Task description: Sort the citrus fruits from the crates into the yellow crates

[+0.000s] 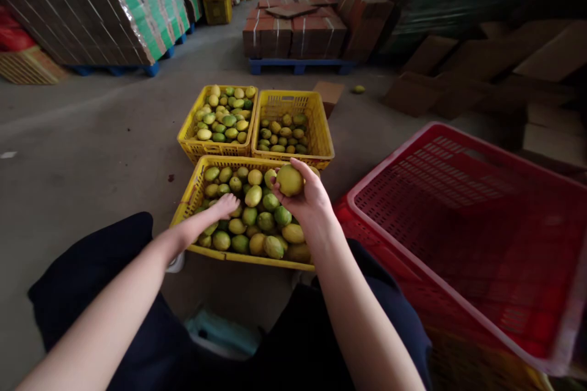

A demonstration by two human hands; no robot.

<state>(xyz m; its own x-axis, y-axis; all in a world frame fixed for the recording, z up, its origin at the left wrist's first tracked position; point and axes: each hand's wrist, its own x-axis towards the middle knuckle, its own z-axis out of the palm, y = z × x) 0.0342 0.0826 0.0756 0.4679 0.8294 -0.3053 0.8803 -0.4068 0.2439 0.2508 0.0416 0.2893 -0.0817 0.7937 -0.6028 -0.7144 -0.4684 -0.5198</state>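
Observation:
In front of me a yellow crate holds many green and yellow lemons. Held up over its right side is a large yellow-green lemon, with the fingers of my right hand wrapped round it from below. My left hand is down among the fruit in the left half of this crate. Its fingers curl over a lemon, which they partly cover.
Beyond stand two more yellow crates, the left one fuller than the right one. A red crate is close on my right. A loose fruit lies on the floor. Boxes sit on a blue pallet farther back.

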